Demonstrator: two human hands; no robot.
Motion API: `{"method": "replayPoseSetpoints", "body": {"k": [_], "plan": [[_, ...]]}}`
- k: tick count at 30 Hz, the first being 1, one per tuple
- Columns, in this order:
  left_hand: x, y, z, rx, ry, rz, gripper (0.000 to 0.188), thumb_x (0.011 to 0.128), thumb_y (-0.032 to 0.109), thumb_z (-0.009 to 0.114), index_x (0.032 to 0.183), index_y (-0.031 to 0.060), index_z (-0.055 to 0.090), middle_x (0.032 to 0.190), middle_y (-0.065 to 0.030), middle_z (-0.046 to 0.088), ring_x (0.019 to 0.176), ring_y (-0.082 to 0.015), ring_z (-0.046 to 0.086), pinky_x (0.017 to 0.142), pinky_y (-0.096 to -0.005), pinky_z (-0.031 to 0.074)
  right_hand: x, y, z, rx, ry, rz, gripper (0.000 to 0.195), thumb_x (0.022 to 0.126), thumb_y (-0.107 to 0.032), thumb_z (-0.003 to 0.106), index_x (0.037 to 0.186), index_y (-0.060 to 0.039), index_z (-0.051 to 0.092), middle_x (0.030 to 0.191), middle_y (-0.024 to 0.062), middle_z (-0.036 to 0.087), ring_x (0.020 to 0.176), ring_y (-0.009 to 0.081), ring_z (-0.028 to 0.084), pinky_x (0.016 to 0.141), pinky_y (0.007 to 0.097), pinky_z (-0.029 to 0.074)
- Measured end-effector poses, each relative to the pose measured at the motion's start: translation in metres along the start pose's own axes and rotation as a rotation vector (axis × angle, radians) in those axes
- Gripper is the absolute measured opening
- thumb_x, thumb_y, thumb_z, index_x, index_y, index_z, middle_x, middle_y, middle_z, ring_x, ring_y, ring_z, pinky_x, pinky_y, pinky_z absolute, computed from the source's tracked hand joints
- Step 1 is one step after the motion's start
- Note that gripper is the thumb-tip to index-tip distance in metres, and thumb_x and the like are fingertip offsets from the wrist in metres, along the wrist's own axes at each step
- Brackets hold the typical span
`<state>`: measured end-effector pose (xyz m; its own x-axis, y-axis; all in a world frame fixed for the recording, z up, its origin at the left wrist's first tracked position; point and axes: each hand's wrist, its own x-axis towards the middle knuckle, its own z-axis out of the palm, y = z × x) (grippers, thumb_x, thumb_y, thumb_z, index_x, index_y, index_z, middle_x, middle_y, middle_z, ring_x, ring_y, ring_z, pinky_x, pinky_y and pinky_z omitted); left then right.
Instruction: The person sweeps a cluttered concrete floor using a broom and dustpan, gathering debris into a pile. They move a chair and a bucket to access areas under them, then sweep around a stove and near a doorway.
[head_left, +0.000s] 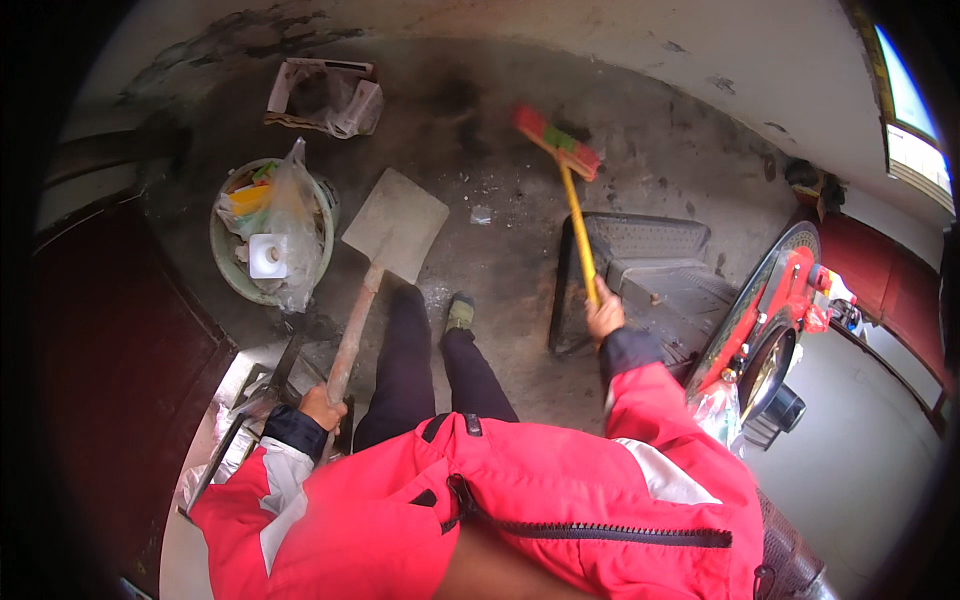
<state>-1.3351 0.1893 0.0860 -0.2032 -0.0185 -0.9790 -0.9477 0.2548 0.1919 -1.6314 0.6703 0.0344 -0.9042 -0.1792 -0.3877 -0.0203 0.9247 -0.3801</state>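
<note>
My left hand (322, 409) grips the wooden handle of a flat, square-bladed shovel (397, 225). Its pale blade reaches forward over the concrete floor, close to the bin. With my right hand (606, 313) I hold the yellow handle of a broom (576, 206). The broom's red and green head (556, 141) is tilted and slightly blurred, off to the right of the shovel blade. Whether its bristles touch the floor I cannot tell. Between the two tools lie a small scrap of wrapper (481, 215) and scattered pale crumbs.
A round bin (217, 259) full of rubbish and plastic bags stands left of the shovel. Farther off sits an open cardboard box (277, 94). On the right are a dark metal stove (660, 262) and a round red table (731, 319) bearing a pan (769, 364).
</note>
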Motion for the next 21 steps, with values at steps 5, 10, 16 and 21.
{"method": "replayPoseSetpoints", "body": {"k": [5,10,16,21], "plan": [[0.006,-0.031,0.008,-0.038,0.002,0.010,0.026,0.073,0.005,0.062,0.092,-0.0083,0.052,0.060,-0.0156,0.059,0.048,-0.0262,0.063,0.043,-0.0376,0.050,-0.113,-0.036,-0.009,0.160,-0.282,0.228,0.052,0.082,-0.007,0.056,0.132,-0.0004,0.044,0.091,0.0290,0.062,0.087,0.0343,0.066,0.075,0.0343,0.049],[-0.018,-0.015,0.021,-0.173,0.013,0.030,0.018,0.073,0.005,0.058,0.087,-0.0051,0.053,0.059,-0.0114,0.056,0.043,-0.0221,0.057,0.041,-0.0341,0.048,-0.097,-0.052,-0.023,0.212,-0.152,-0.040,0.054,0.078,-0.002,0.056,0.130,-0.0001,0.045,0.081,0.0313,0.058,0.077,0.0427,0.063,0.068,0.0446,0.048],[-0.069,-0.040,0.075,-0.246,0.062,0.010,0.016,0.073,0.005,0.058,0.087,-0.0041,0.055,0.060,-0.0095,0.056,0.045,-0.0193,0.055,0.041,-0.0330,0.046,-0.023,-0.062,0.045,-0.057,-0.206,-0.191,0.051,0.080,-0.011,0.055,0.130,-0.0115,0.047,0.079,0.0260,0.062,0.075,0.0419,0.062,0.067,0.0505,0.048],[-0.108,-0.059,0.109,-0.216,0.101,0.022,0.017,0.075,0.006,0.061,0.086,-0.0055,0.054,0.060,-0.0106,0.056,0.045,-0.0205,0.056,0.042,-0.0333,0.046,-0.084,-0.032,0.074,-0.194,-0.244,-0.137,0.048,0.081,-0.010,0.053,0.129,-0.0129,0.048,0.074,0.0230,0.063,0.069,0.0402,0.062,0.064,0.0508,0.048]]}}
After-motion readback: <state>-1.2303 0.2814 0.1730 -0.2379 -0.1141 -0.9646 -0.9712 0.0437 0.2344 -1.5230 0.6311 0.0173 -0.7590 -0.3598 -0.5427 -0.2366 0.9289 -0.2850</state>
